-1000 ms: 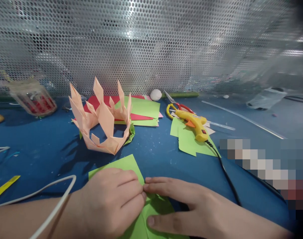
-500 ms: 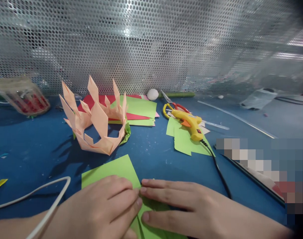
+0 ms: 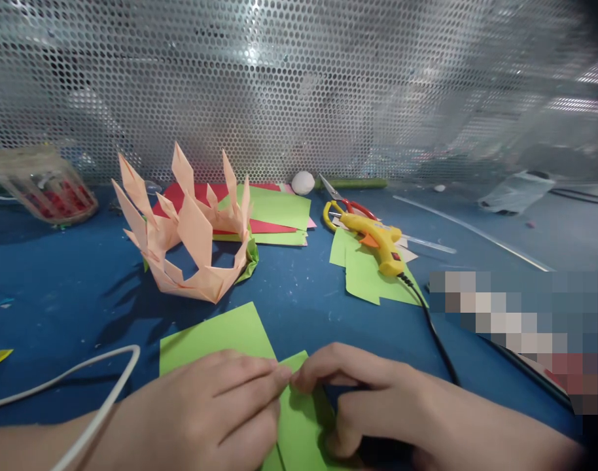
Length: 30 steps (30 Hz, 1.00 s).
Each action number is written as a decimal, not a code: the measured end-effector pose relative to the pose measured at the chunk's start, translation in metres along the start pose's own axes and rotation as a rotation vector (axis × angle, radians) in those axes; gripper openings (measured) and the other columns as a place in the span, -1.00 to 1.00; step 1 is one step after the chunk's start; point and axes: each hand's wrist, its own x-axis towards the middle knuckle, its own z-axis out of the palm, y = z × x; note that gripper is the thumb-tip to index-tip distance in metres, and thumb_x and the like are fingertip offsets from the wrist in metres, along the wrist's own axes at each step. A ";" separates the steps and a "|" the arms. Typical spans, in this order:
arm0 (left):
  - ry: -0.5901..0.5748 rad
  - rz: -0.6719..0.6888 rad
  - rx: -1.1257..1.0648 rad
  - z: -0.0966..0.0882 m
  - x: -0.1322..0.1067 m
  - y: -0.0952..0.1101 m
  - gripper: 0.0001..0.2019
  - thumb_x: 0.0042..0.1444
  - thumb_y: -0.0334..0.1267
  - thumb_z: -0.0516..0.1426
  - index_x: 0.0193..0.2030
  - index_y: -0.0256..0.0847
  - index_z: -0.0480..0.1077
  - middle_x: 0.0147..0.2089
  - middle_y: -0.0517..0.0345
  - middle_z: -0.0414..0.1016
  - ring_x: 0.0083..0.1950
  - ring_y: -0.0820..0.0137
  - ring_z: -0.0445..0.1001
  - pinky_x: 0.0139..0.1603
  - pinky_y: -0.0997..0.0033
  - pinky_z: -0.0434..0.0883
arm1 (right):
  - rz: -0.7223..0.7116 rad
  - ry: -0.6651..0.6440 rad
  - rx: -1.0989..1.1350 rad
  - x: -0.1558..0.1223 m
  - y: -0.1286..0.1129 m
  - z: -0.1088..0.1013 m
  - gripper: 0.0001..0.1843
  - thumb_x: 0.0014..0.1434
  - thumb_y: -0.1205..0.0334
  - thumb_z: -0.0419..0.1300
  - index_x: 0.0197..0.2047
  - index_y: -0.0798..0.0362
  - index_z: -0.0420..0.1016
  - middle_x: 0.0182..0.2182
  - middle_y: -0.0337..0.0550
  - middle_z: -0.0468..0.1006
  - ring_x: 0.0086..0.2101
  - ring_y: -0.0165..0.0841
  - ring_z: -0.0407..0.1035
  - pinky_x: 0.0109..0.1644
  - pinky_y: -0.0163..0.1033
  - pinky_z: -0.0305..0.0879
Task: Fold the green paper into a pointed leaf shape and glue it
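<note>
- The left hand [image 3: 205,412] is lying palm down on the green paper [image 3: 220,333], fingers stretched out and pressing it flat — not gripping anything.
- The right hand [image 3: 392,412] is curling its fingers and pinching a folded flap of the same sheet, whose corner is lifting up just where the fingertips of both hands are meeting.
- The green paper is sitting on the blue table [image 3: 83,288] at the near edge, directly in front of the person, partly hidden under both hands.
- A pink folded paper crown [image 3: 186,229] is standing upright just beyond the sheet, with a stack of coloured paper [image 3: 274,212] lying behind it.
- To the right, a yellow glue gun [image 3: 375,239] is resting on green scraps [image 3: 368,281], its black cord [image 3: 431,327] trailing toward the near side — red-handled scissors [image 3: 345,206] are lying just behind it.
- A white cable [image 3: 83,373] is looping across the table beside the left wrist.
- A perforated metal panel [image 3: 299,85] is closing off the back of the table.
</note>
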 end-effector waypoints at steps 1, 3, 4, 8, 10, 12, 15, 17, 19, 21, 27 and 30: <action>0.007 0.017 0.029 -0.001 0.000 0.001 -0.67 0.31 -0.46 -0.10 -0.12 -0.23 0.50 -0.01 0.17 0.61 -0.01 0.40 0.52 0.13 0.46 0.41 | 0.005 -0.010 0.015 0.002 -0.001 -0.001 -0.88 0.11 0.53 0.24 -0.35 0.13 0.48 -0.07 0.00 0.47 -0.07 -0.42 0.46 0.00 -0.46 0.37; 0.035 0.062 0.095 -0.002 -0.001 0.005 -0.64 0.32 -0.48 -0.11 -0.15 -0.20 0.51 -0.05 0.22 0.62 0.01 0.45 0.50 0.17 0.51 0.36 | -0.003 -0.028 -0.006 0.005 -0.003 -0.002 -0.90 0.17 0.48 0.21 -0.35 0.13 0.49 -0.09 0.01 0.48 -0.11 -0.42 0.47 -0.01 -0.43 0.39; 0.049 0.072 0.116 -0.003 -0.001 0.006 -0.61 0.33 -0.49 -0.13 -0.18 -0.17 0.51 -0.06 0.26 0.63 0.03 0.49 0.49 0.18 0.55 0.34 | -0.022 -0.034 -0.036 0.006 -0.003 -0.002 -0.90 0.19 0.47 0.20 -0.34 0.13 0.49 -0.10 0.02 0.49 -0.13 -0.41 0.47 -0.02 -0.42 0.39; 0.031 0.062 0.090 -0.006 0.001 0.006 -0.56 0.35 -0.52 -0.20 -0.09 -0.17 0.49 -0.07 0.29 0.63 -0.03 0.52 0.51 0.09 0.58 0.38 | -0.141 -0.020 -0.209 0.006 -0.002 0.000 -0.85 0.23 0.47 0.13 -0.18 0.16 0.51 -0.15 0.03 0.53 -0.17 -0.37 0.45 -0.04 -0.37 0.40; -0.028 0.071 0.068 -0.006 0.003 0.005 -0.58 0.34 -0.51 -0.19 0.02 -0.21 0.45 -0.02 0.25 0.61 -0.04 0.47 0.52 0.03 0.54 0.42 | -0.214 -0.010 -0.285 0.003 0.000 0.003 -0.81 0.26 0.48 0.09 -0.14 0.20 0.52 -0.18 0.02 0.55 -0.17 -0.33 0.45 -0.01 -0.32 0.39; -0.044 0.072 0.060 -0.005 0.002 0.005 -0.58 0.35 -0.49 -0.18 0.04 -0.19 0.45 0.02 0.25 0.59 -0.01 0.46 0.50 0.03 0.52 0.41 | -0.285 0.007 -0.344 0.001 0.003 0.006 -0.79 0.31 0.45 0.06 -0.19 0.20 0.54 -0.21 0.00 0.58 -0.17 -0.30 0.43 0.06 -0.26 0.34; -0.008 0.012 0.056 0.002 -0.005 0.008 -0.54 0.38 -0.47 -0.22 0.00 -0.07 0.47 0.04 0.27 0.57 0.02 0.44 0.48 0.08 0.46 0.37 | -0.324 0.062 -0.400 -0.001 0.007 0.010 -0.68 0.37 0.40 -0.04 -0.27 0.17 0.54 -0.30 -0.05 0.59 -0.24 -0.32 0.41 0.05 -0.27 0.33; -0.023 -0.021 0.043 0.006 -0.013 0.011 -0.56 0.39 -0.42 -0.20 0.06 0.05 0.44 0.12 0.29 0.51 0.07 0.45 0.47 0.13 0.44 0.35 | -0.345 0.088 -0.394 -0.001 0.009 0.012 -0.63 0.40 0.35 -0.09 -0.26 0.15 0.52 -0.36 -0.08 0.58 -0.31 -0.34 0.40 -0.02 -0.28 0.35; -0.084 -0.041 0.038 0.009 -0.021 0.013 -0.61 0.40 -0.34 -0.15 0.18 0.14 0.33 0.22 0.31 0.42 0.15 0.46 0.42 0.19 0.45 0.32 | -0.359 0.081 -0.385 -0.001 0.012 0.013 -0.67 0.40 0.31 -0.08 -0.17 0.12 0.52 -0.38 -0.10 0.58 -0.33 -0.33 0.40 -0.07 -0.26 0.36; -0.140 -0.047 0.069 0.008 -0.027 0.014 -0.62 0.38 -0.29 -0.09 0.26 0.14 0.23 0.31 0.28 0.31 0.26 0.43 0.32 0.22 0.43 0.31 | -0.330 0.072 -0.407 -0.001 0.012 0.013 -0.72 0.39 0.32 -0.04 -0.07 0.09 0.50 -0.35 -0.11 0.59 -0.30 -0.32 0.43 -0.08 -0.24 0.36; -0.263 0.043 0.167 0.005 -0.028 0.011 -0.55 0.28 -0.27 0.06 0.30 -0.14 0.20 0.41 0.13 0.11 0.37 0.31 0.15 0.22 0.40 0.33 | -0.208 0.088 -0.319 0.001 0.004 0.011 -0.79 0.35 0.37 0.03 -0.14 0.09 0.50 -0.28 -0.09 0.60 -0.27 -0.36 0.44 -0.09 -0.31 0.35; -0.224 0.029 0.165 0.007 -0.028 0.012 -0.60 0.31 -0.32 0.00 0.27 -0.13 0.23 0.39 0.17 0.14 0.36 0.36 0.17 0.24 0.43 0.29 | -0.035 0.109 -0.209 0.007 -0.002 0.012 -0.86 0.26 0.44 0.11 -0.26 0.09 0.47 -0.36 -0.13 0.56 -0.32 -0.43 0.43 -0.20 -0.42 0.38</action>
